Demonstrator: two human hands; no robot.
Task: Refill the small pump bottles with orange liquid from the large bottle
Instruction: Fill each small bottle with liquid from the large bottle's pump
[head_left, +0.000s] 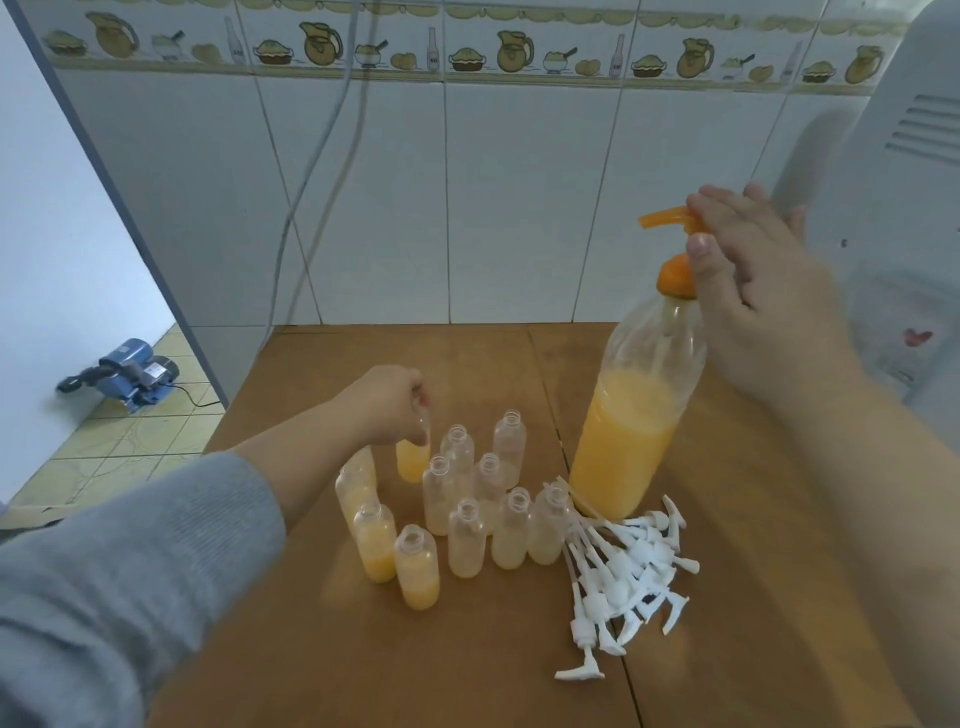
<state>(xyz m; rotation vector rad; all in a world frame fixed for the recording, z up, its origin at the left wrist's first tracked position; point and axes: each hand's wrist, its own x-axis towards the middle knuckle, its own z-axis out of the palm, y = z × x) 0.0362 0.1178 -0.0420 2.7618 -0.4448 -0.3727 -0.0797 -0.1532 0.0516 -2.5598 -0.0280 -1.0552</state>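
A large clear bottle (631, 431), about half full of orange liquid, stands on the wooden table (363, 665) with an orange pump head (670, 218) on top. My right hand (763, 291) lies over that pump head, fingers straight, thumb beside the orange collar. My left hand (387, 402) grips the neck of a small bottle (412, 460) holding orange liquid, at the back left of the group. Several small open bottles (467, 540) stand clustered; those at the left, such as one (417, 569), hold some orange liquid, the others look empty.
A pile of white pump tops (623, 571) lies right of the small bottles. A white appliance (904, 208) stands at the right against the tiled wall. A blue pump machine (132, 371) sits on the floor beyond the table's left edge.
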